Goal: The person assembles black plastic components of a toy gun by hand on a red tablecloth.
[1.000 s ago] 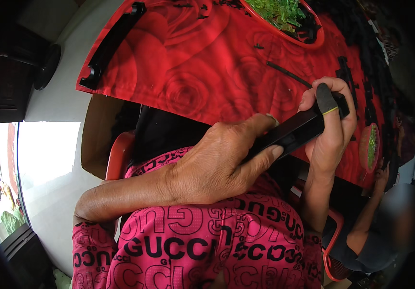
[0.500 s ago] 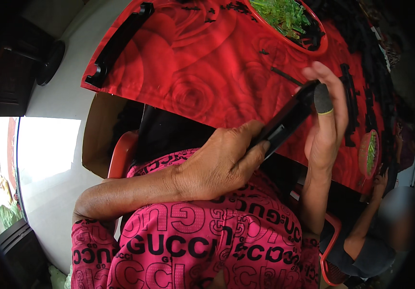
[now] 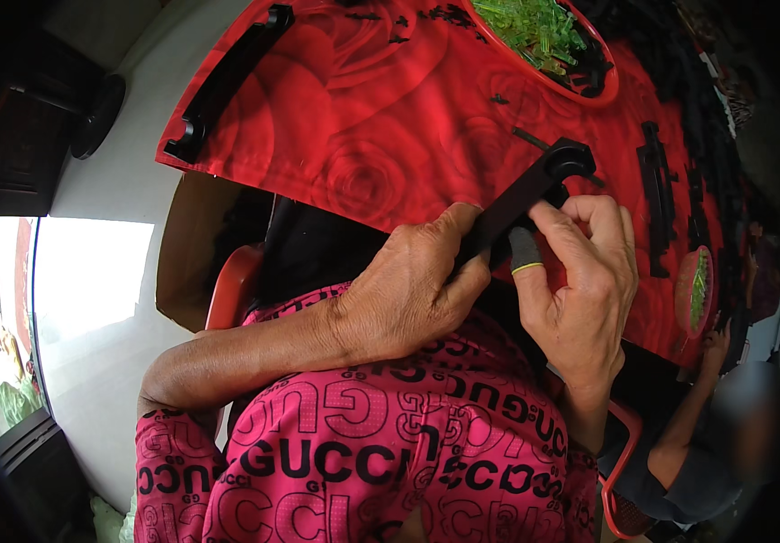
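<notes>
My left hand (image 3: 412, 285) is closed round the lower end of a long black plastic part (image 3: 516, 201), which is held tilted above the near edge of the table. The part's far end is rounded and hook-like, pointing up and right. At its right side, my right hand (image 3: 589, 290) has its fingers curled, with index finger and thumb against the underside. A dark finger cot (image 3: 525, 249) with a yellow rim covers the right thumb. Whatever lies between those fingertips is hidden. A thin dark rod (image 3: 529, 138) shows just beyond the part.
The table has a red rose-print cloth (image 3: 363, 118). A similar black part (image 3: 227, 86) lies at its left edge, another (image 3: 652, 195) on the right. A red basin (image 3: 609, 86) holds green translucent pieces. Another person's arm (image 3: 689, 407) is at right, near a smaller bowl (image 3: 685, 299).
My right hand has moved down and left from beside the part's far end to its underside, its fingers curling in. The part has turned slightly in my left hand, which still grips it.
</notes>
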Motion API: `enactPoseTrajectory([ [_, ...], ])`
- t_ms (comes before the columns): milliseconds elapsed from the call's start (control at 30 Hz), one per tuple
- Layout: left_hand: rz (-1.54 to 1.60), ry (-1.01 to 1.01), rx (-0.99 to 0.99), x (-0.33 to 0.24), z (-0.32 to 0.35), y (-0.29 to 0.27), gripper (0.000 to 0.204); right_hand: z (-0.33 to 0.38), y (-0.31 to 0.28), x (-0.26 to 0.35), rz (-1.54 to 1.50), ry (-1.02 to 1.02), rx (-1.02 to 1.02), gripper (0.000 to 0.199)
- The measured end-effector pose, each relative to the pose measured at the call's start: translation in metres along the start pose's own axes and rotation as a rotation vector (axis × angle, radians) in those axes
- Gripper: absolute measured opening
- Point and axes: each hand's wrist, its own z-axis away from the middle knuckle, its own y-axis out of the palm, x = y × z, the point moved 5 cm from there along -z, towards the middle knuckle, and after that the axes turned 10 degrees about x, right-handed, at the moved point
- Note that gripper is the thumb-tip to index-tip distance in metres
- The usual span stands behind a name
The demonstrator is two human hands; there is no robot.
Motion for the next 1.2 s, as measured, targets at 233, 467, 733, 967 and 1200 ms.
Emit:
enactPoseTrajectory([
  [233, -0.040, -0.030, 0.006, 0.002, -0.003, -0.001, 0.032, 0.003, 0.005, 0.003, -0.025, 0.018, -0.007, 0.030],
  [467, -0.028, 0.047, -0.026, 0.002, -0.002, 0.001, 0.033, 0.006, 0.003, 0.004, -0.157, 0.005, -0.084, 0.030],
  [733, -0.050, 0.058, -0.008, 0.001, -0.001, 0.005, 0.024, 0.011, 0.010, 0.000, -0.302, 0.061, -0.043, 0.029],
  [967, -0.058, 0.087, -0.033, 0.004, -0.002, 0.007, 0.020, 0.010, 0.015, -0.006, -0.475, 0.146, 0.029, 0.022],
  [1200, -0.134, 0.009, -0.002, 0.003, 0.000, 0.004, 0.016, 0.010, 0.013, -0.005, -0.475, 0.137, 0.041, 0.018],
])
